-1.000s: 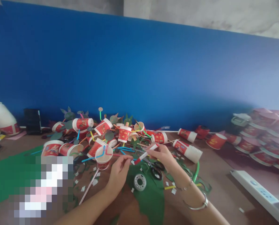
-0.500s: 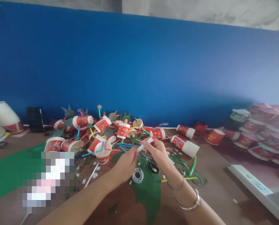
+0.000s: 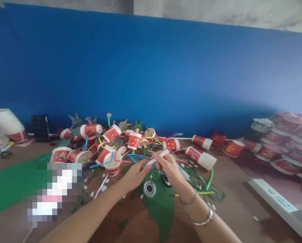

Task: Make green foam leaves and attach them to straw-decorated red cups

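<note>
My right hand (image 3: 169, 168) is closed round a white pen-like stick (image 3: 159, 157) that points up to the right, above the brown table (image 3: 242, 209). My left hand (image 3: 133, 174) reaches to the stick's lower end, its fingertips pinched on it. Just below both hands lie a white tape roll (image 3: 149, 188), black scissors handles (image 3: 166, 181) and a green paper sheet (image 3: 161, 212). Behind the hands spreads a heap of red and white paper cups (image 3: 110, 138) with coloured straws and green paper leaves stuck in them.
A stack of red cups (image 3: 201, 158) lies on its side to the right, more cups (image 3: 287, 148) piled far right. A white power strip (image 3: 280, 206) runs along the right edge. Green paper (image 3: 9, 185) covers the left. A black phone (image 3: 41, 127) leans on the blue wall.
The red part seen on the stick a second ago no longer shows. My left hand moved from the straw by the cup to the stick's lower end. Both hands drew together.
</note>
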Tool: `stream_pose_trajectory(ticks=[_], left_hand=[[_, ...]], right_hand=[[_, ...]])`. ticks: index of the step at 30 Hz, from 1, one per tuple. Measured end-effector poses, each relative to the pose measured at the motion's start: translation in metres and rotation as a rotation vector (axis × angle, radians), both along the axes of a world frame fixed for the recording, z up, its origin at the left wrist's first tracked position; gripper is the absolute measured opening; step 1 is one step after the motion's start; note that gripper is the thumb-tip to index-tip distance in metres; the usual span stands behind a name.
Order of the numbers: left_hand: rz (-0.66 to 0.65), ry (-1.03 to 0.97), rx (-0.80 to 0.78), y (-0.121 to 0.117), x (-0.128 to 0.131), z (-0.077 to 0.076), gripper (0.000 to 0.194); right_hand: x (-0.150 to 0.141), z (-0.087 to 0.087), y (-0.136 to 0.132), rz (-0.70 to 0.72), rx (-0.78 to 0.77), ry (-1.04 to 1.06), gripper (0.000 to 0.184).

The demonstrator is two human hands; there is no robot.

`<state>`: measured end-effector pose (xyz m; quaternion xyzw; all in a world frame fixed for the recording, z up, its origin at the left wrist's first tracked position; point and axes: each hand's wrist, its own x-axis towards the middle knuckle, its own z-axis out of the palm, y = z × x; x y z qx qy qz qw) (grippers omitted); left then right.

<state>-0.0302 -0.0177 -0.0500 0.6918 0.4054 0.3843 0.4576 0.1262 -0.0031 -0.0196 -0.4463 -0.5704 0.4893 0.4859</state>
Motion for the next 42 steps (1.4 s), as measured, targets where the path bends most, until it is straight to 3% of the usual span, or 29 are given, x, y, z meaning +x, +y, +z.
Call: stream_pose_trajectory(ticks=[3,4,8,10,12,15,17,19,20,22,26,30,35,42], left_hand=[[0.111,0.052,-0.076,-0.001,-0.012,-0.017,0.035],[0.157,0.089,-0.053,-0.001,-0.015,-0.024,0.033],[0.219,0.181,0.078,0.001,-0.024,-0.044,0.025],[0.237,0.221,0.147,0.002,-0.026,-0.048,0.024],[0.248,0.294,0.214,0.002,-0.028,-0.05,0.022],[0.25,0.43,0.316,-0.001,-0.031,-0.051,0.024],[0.237,0.498,0.358,-0.004,-0.032,-0.051,0.028],[0.224,0.517,0.38,-0.009,-0.032,-0.051,0.033],[0.218,0.507,0.391,-0.013,-0.031,-0.05,0.035],[0.226,0.461,0.415,-0.022,-0.029,-0.045,0.034],[0.176,0.383,0.443,-0.041,-0.024,-0.032,0.004],[0.167,0.304,0.392,-0.046,-0.023,-0.029,0.014],[0.222,0.209,0.407,-0.033,-0.03,-0.043,0.012],[0.221,0.249,0.445,-0.029,-0.037,-0.047,0.03]], right_hand=[[0.007,0.002,-0.011,0.066,0.124,-0.188,0.028],[0.008,0.0,-0.019,0.075,0.212,-0.312,0.024],[0.001,-0.024,-0.055,0.355,0.642,-0.89,0.013],[-0.004,-0.038,-0.072,0.45,0.722,-1.021,0.012],[-0.006,-0.046,-0.082,0.497,0.755,-1.026,0.014],[-0.003,-0.044,-0.083,0.451,0.687,-0.825,0.02],[0.003,-0.04,-0.077,0.293,0.581,-0.732,0.025],[0.009,-0.039,-0.067,0.117,0.449,-0.746,0.022],[0.012,-0.041,-0.063,0.095,0.384,-0.788,0.024],[0.016,-0.048,-0.056,0.117,0.291,-0.838,0.034],[0.018,-0.059,-0.054,0.198,0.257,-0.825,0.043],[0.015,-0.056,-0.056,0.224,0.227,-0.814,0.04],[0.011,-0.053,-0.056,0.234,0.199,-0.804,0.04],[0.009,-0.055,-0.056,0.228,0.184,-0.796,0.045]])
